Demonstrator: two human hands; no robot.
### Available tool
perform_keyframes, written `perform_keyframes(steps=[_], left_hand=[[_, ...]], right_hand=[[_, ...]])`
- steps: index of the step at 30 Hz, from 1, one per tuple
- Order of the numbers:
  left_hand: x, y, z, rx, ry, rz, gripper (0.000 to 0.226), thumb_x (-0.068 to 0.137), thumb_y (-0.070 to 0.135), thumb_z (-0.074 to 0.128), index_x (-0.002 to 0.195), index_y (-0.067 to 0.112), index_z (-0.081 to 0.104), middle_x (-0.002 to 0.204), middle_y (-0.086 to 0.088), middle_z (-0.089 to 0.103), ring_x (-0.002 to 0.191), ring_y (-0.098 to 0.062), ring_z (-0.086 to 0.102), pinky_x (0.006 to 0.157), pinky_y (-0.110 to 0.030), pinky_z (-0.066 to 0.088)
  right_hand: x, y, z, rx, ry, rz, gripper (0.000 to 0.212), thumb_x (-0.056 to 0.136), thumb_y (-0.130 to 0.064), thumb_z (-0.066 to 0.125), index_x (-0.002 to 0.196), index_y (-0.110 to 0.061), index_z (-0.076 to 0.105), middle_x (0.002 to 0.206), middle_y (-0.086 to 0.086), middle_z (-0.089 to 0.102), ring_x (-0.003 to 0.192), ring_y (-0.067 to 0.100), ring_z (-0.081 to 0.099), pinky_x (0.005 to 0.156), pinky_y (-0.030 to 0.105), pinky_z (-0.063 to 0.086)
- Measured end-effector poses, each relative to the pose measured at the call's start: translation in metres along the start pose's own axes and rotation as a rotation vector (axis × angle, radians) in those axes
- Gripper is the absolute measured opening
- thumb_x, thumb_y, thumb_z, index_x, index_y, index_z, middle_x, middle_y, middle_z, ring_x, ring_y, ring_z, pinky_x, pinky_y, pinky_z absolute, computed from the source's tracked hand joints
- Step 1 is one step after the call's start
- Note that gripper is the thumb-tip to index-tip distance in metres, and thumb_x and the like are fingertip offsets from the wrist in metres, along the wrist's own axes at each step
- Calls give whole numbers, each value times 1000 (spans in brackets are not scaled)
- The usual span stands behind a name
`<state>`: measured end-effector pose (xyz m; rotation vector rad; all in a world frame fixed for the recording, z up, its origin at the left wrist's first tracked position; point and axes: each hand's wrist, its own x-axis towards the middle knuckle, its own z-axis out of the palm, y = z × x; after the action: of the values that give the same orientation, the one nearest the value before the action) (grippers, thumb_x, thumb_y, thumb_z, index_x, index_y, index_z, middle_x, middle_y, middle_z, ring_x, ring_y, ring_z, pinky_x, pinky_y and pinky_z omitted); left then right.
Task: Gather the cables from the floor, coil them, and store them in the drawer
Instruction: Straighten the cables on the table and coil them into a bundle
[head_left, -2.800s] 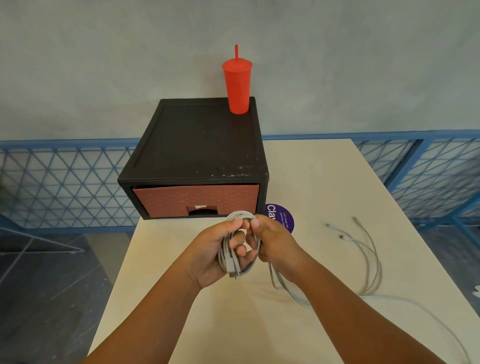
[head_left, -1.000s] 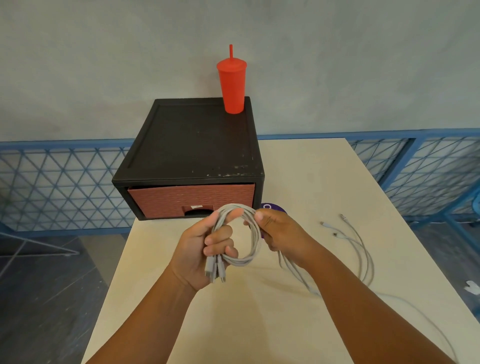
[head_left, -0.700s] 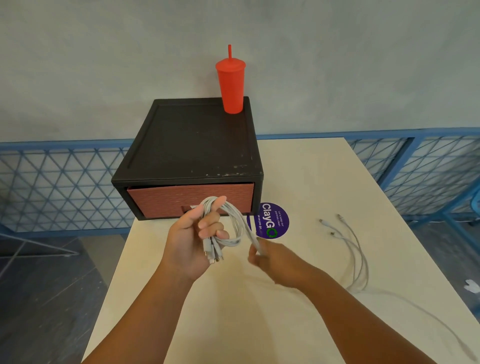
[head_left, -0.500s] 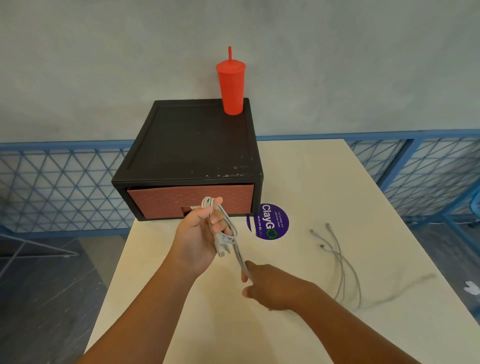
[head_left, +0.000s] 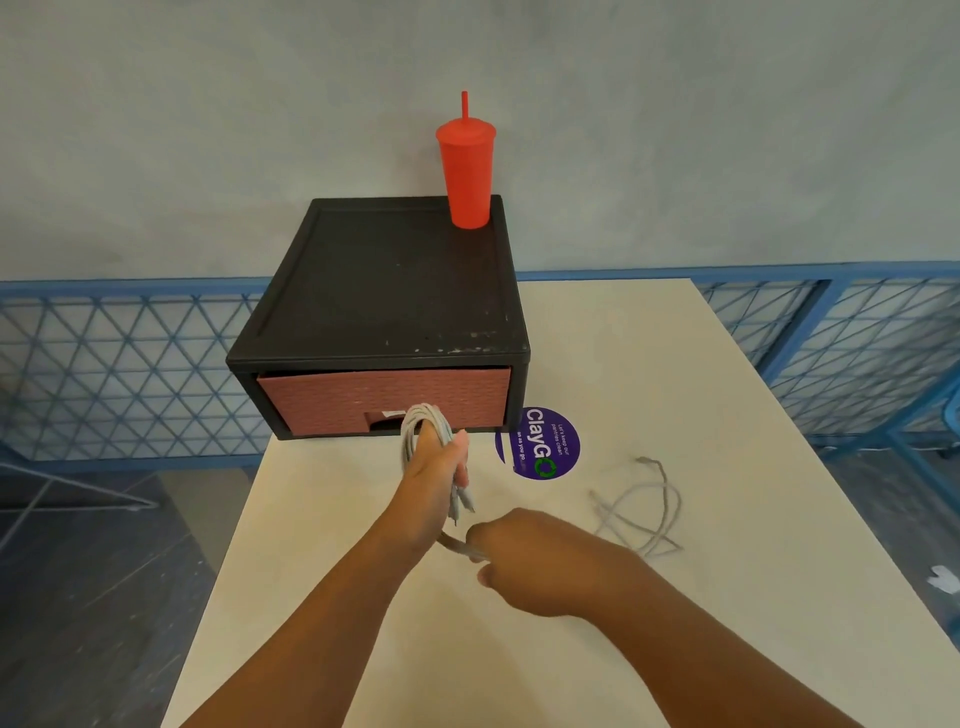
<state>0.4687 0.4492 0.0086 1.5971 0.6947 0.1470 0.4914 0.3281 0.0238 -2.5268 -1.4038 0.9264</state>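
Right hand: our right hand (head_left: 524, 558) has dropped low and near since a second ago, when it was up beside the coil; it is now fisted around the grey cable strand (head_left: 460, 546).
Left hand: our left hand (head_left: 435, 467) has turned edge-on and grips the coil (head_left: 418, 423), round grey loops over the fingers, plug ends hanging below.
Loose end: the cable tail (head_left: 641, 512) lies on the table to the right, now in a tighter, crossed loop than before.
Table: the table (head_left: 597, 364) is smooth, pale and matte.
Sticker: a round purple sticker (head_left: 543, 444) is just right of the coil.
Drawer: the drawer (head_left: 384, 395), woven-textured reddish front, sits closed in a black box unit (head_left: 395, 275).
Cup: a red ribbed tumbler (head_left: 467, 166) with straw stands at its far right corner.
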Motion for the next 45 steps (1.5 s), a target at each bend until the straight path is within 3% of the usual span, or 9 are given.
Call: perform_keyframes(steps=[4, 6, 9, 14, 17, 23, 32, 38, 45], left_hand=[[-13, -13, 1, 152, -203, 32, 52, 92, 47, 33, 114, 1, 45, 108, -17, 55, 105, -33, 53, 103, -46, 37], [-20, -13, 3, 175, -323, 51, 53, 96, 49, 26, 139, 19, 32, 125, 5, 47, 121, -11, 45, 103, -24, 31], [-27, -3, 3, 146, -396, 95, 22, 99, 37, 21, 101, 41, 43, 85, 33, 53, 75, 18, 56, 68, 5, 38], [-26, 6, -3, 179, -503, 133, 29, 87, 58, 33, 88, 33, 48, 53, 8, 45, 49, -5, 46, 49, -11, 42], [-24, 6, -7, 206, -605, 131, 17, 83, 42, 58, 91, 28, 55, 46, 8, 45, 46, -2, 44, 46, -7, 36], [-18, 7, -11, 358, -560, 77, 23, 86, 15, 59, 67, 26, 51, 59, 5, 44, 53, -10, 40, 56, -24, 38], [-22, 10, -15, -195, -611, -95, 24, 93, 17, 46, 77, 10, 63, 43, 10, 28, 33, -1, 22, 46, -22, 17], [-18, 10, -17, -514, -634, -187, 28, 82, 35, 48, 69, 12, 59, 37, 11, 29, 27, -1, 24, 36, -15, 32], [-19, 9, -13, -630, -614, -209, 31, 83, 38, 48, 70, 12, 59, 39, 8, 34, 29, -2, 30, 38, -18, 36]], right_hand=[[-3, 5, -18, -8, 67, -25, 25, 92, -21, 49, 113, -11, 58, 107, 12, 64, 88, 25, 59, 74, 32, 44], [-4, 9, -23, 11, 94, -34, 26, 90, -21, 53, 114, -13, 61, 109, 10, 65, 95, 26, 60, 77, 32, 47], [-4, 19, -29, 70, 137, -9, 29, 87, -26, 59, 115, -17, 61, 114, 4, 65, 102, 23, 59, 86, 31, 50], [-2, 37, -33, 209, 182, 4, 21, 81, -32, 66, 101, -26, 67, 96, -6, 66, 89, 14, 59, 71, 21, 44], [-4, 46, -40, 292, 271, -3, 16, 77, -33, 69, 66, -32, 57, 69, -11, 58, 69, 9, 55, 59, 23, 41], [-2, 57, -36, 494, 357, -10, 20, 73, -35, 73, 71, -21, 59, 79, 6, 66, 74, 15, 56, 67, 32, 46], [6, 50, -21, 623, 483, -149, 33, 78, -63, 44, 81, -30, 47, 80, -2, 60, 73, 11, 52, 67, 31, 44], [16, 42, -7, 708, 651, -237, 76, 67, -85, 23, 95, -24, 59, 90, 0, 59, 83, 5, 54, 71, 18, 44], [17, 35, 4, 665, 749, -30, 15, 88, -48, 35, 78, -40, 43, 64, -15, 48, 58, 3, 47, 54, 9, 40]])
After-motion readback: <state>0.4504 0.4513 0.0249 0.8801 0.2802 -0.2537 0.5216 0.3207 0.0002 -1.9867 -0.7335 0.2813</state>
